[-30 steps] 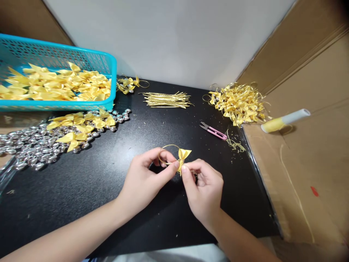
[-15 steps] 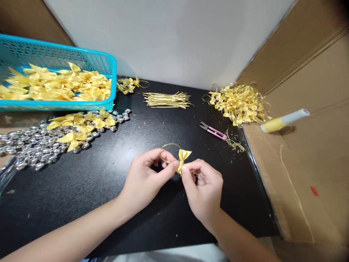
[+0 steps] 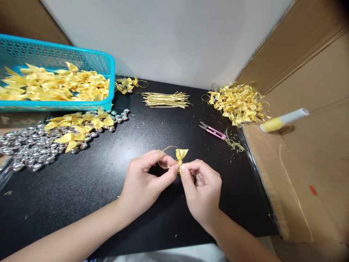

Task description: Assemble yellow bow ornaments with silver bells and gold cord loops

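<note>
A yellow ribbon bow (image 3: 181, 154) with a loop of gold cord (image 3: 159, 160) is held between my two hands above the black table. My left hand (image 3: 151, 174) pinches the bow near its middle with thumb and forefinger, and the cord loop arches over its fingertips. From the other side my right hand (image 3: 202, 187) pinches the bow's lower part, its remaining fingers curled in. The fingertips of both hands almost meet and cover the knot and the lower end of the bow.
On the left stands a turquoise basket (image 3: 112, 82) of yellow bows, with silver heart-shaped beads (image 3: 40, 149) before it. Cut gold cords (image 3: 165, 99) lie at the back. Pink thread snips (image 3: 212, 130), cord scraps (image 3: 233, 142) and a pile of corded bows (image 3: 240, 103) lie right, beside cardboard (image 3: 308, 153).
Both hands keep their pinch on the bow. My left fingertips have shifted slightly, and the cord loop now stands wider and rounder over them. The view has moved a little.
</note>
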`<state>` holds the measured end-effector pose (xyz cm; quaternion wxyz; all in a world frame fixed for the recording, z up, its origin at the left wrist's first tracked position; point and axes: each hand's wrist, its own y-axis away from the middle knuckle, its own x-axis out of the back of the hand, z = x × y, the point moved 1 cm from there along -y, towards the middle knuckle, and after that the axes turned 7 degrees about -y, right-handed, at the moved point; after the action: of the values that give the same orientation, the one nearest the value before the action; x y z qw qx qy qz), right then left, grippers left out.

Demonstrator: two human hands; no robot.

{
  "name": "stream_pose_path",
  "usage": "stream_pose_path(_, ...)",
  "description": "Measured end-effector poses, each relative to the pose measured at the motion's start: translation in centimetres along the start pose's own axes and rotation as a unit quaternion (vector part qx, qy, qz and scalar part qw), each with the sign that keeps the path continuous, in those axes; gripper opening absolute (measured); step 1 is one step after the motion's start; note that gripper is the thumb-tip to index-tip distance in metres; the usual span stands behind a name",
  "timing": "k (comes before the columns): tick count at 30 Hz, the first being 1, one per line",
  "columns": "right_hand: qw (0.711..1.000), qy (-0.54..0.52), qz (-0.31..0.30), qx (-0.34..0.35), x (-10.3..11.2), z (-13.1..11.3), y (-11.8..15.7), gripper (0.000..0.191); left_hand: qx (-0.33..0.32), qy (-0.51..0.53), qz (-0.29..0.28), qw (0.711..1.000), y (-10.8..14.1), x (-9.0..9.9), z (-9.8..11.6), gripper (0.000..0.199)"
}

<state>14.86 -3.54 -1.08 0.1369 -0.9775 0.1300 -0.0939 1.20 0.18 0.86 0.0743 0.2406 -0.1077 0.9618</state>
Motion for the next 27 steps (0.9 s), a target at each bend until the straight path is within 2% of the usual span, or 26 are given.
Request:
stream_pose_path(6,1.000,-0.005,0.002,0.002,-0.10,-0.04,-0.13,0.014,0.026,0.015,0.030,0.999,0.15,-0.12,-0.40,0.005)
stream_pose_path(12,1.000,-0.003,-0.002,0.001,-0.12,-0.08,-0.09,0.015,0.025,0.004,-0.003,1.000,-0.11,0.14,-0.03,0.007)
stream_pose_path(27,1.000,0.008,-0.009,0.005,-0.05,0.00,-0.14,0.015,0.055,0.028,-0.045,0.997,-0.70,0.62,0.00,0.008)
